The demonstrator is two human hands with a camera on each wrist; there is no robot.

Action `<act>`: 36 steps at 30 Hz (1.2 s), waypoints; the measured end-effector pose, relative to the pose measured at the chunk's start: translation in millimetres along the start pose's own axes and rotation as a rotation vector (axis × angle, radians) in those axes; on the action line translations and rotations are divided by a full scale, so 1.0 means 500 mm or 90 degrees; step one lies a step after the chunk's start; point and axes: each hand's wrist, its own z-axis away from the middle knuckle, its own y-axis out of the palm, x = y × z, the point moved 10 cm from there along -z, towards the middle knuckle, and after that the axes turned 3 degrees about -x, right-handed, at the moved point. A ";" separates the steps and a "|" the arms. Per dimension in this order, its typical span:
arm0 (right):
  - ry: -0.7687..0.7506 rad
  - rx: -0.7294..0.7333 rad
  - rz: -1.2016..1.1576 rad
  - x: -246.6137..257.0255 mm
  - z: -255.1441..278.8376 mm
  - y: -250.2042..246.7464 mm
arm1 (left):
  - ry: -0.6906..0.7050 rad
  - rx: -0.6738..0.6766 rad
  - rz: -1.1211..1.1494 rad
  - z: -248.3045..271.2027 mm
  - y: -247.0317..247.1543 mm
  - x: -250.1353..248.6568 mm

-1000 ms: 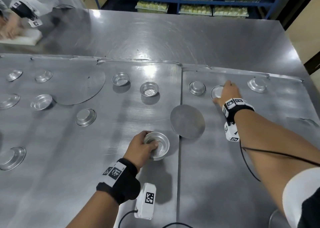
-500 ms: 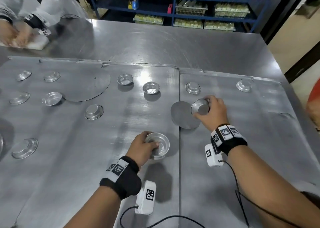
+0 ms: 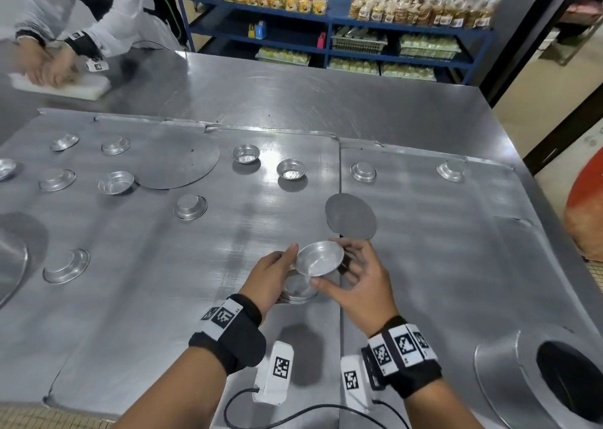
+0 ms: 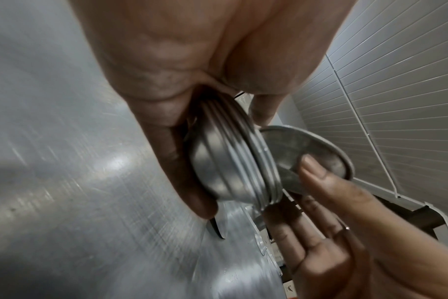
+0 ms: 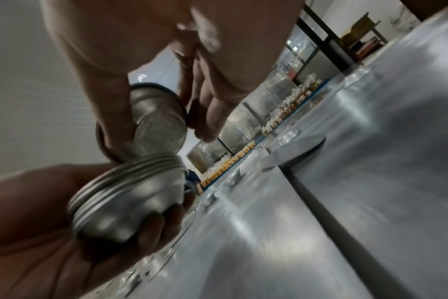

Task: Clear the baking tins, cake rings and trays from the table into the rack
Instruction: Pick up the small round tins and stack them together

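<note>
My left hand point(image 3: 287, 273) grips a stack of small round aluminium tins point(image 3: 298, 290) low over the near middle of the metal trays point(image 3: 424, 265). My right hand point(image 3: 337, 270) pinches a single small tin point(image 3: 321, 258) between thumb and fingers, tilted, right above that stack and touching its rim. In the left wrist view the stack of tins point(image 4: 233, 168) lies in my curled fingers with the single tin point(image 4: 307, 149) beside it. The right wrist view shows the single tin point(image 5: 159, 125) over the stack of tins point(image 5: 131, 198).
Several loose small tins, such as one point(image 3: 191, 206) and another point(image 3: 363, 171), lie scattered over the trays. Two flat discs point(image 3: 177, 162) point(image 3: 350, 216) lie there too. A large cake ring point(image 3: 528, 379) sits near right. Another person point(image 3: 58, 66) works far left. A blue rack point(image 3: 329, 23) stands behind.
My right hand picked a small tin off the far right tray and carried it back to the stack in my left hand. The head view tilted up.
</note>
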 end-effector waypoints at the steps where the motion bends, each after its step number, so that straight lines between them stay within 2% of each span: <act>1: 0.004 0.012 -0.003 -0.006 0.007 0.007 | 0.001 0.005 0.001 0.003 0.002 -0.003; 5: 0.017 0.046 -0.011 -0.027 0.021 0.025 | 0.017 -0.014 -0.007 0.009 0.002 -0.013; 13: 0.071 0.140 -0.062 -0.067 0.018 0.057 | 0.033 0.013 -0.083 0.007 0.010 -0.007; 19: 0.129 0.208 -0.029 -0.084 0.012 0.058 | 0.038 -0.010 -0.096 -0.010 -0.001 -0.001; 24: 0.137 0.247 0.013 -0.085 -0.017 0.040 | 0.039 -0.022 -0.102 -0.022 0.005 -0.002; 28: 0.142 0.238 0.158 -0.112 -0.090 0.000 | 0.032 -0.032 -0.095 -0.037 0.018 -0.008; 34: 0.140 0.129 0.538 -0.155 -0.242 -0.143 | 0.046 -0.021 -0.113 -0.061 0.062 -0.039; 36: 0.154 0.103 0.623 -0.161 -0.292 -0.199 | 0.045 -0.021 -0.113 -0.074 0.076 -0.046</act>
